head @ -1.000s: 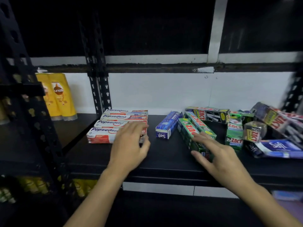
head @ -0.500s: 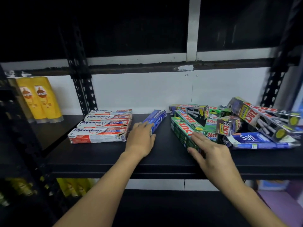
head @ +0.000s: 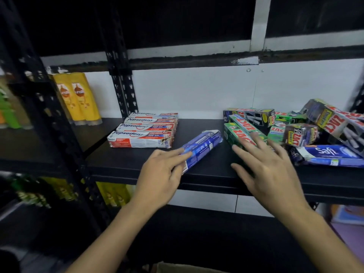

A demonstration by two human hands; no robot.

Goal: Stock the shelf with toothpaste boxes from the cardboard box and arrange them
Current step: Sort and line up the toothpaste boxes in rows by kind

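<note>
On the black shelf, several white and red Pepsodent boxes lie in a neat row at the left. My left hand grips the near end of a blue Safi toothpaste box, which lies slanted between the row and the pile. My right hand rests with spread, straight fingers on two green Zact boxes. Behind and to the right of them is a loose pile of Zact boxes and another blue Safi box. A strip of the cardboard box shows at the bottom edge.
Yellow shampoo bottles stand in the bay to the left, past a black perforated upright. More yellow bottles sit on the shelf below. A white wall backs the shelf, and a dark shelf board runs overhead.
My left hand moved from the Pepsodent boxes to the blue Safi box and pulled its near end toward the shelf's front edge. My right hand stayed on the green Zact boxes.
</note>
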